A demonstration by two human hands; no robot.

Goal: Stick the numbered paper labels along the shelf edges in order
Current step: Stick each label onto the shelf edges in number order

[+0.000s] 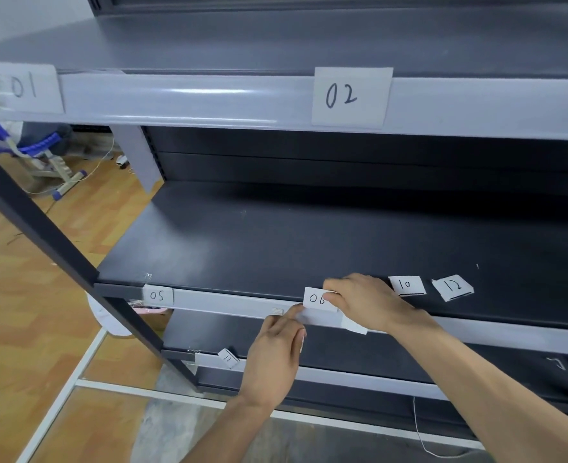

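Note:
A white paper label "06" (316, 298) lies against the grey front edge of the middle shelf (236, 304). My right hand (364, 300) pinches its right side. My left hand (274, 354) reaches up from below, fingers curled, a fingertip pressing just under the label's left corner; something pale and thin shows at that hand. Label "05" (157, 295) sits at the left end of the same edge. Labels "01" (25, 86) and "02" (349, 95) are on the top shelf edge. Loose labels "10" (406, 285) and "12" (453, 286) lie on the middle shelf board. Label "11" (228, 358) leans at the lower shelf edge.
A dark diagonal frame post (42, 228) crosses the left side. Beyond it is a wooden floor with a blue and white stand (52, 162) and a thin cable. A white floor strip (135, 389) runs below the shelving. A thin white wire (419, 432) hangs at the bottom right.

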